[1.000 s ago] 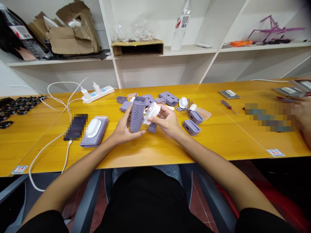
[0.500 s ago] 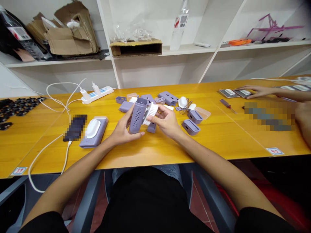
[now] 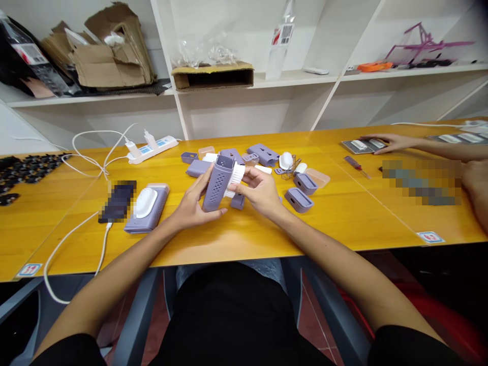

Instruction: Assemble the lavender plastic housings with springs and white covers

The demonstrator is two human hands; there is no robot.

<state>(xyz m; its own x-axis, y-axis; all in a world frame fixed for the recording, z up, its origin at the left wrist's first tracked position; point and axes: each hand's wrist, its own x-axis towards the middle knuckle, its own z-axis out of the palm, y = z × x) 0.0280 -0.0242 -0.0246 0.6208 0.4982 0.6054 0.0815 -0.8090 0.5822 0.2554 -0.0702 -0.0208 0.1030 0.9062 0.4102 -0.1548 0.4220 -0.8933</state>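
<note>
My left hand (image 3: 193,204) is wrapped round a purple-grey plastic housing (image 3: 218,184) with rows of small holes, held upright and slightly tilted above the table. In my right hand (image 3: 261,190) is a white brush (image 3: 237,178) with bristles, pinched between thumb and fingers against the housing's right side. Whether the brush is joined to the housing is hidden. Behind and beside the hands lie several purple-grey plastic parts, among them a flat shell (image 3: 263,154) and two small oval cups (image 3: 299,199). A white rounded piece (image 3: 285,161) rests near a thin metal spring (image 3: 292,168).
To the left are a purple-grey case with a white pad (image 3: 147,203), a blurred phone (image 3: 118,202) on a cable, and a power strip (image 3: 153,148). At right, another person's hand (image 3: 389,143) touches a flat tray (image 3: 358,147); a screwdriver (image 3: 357,166) lies closer.
The housing has turned a little, so its top end shows more. My right hand has pressed the brush closer to its side. The other person's hand has shifted left.
</note>
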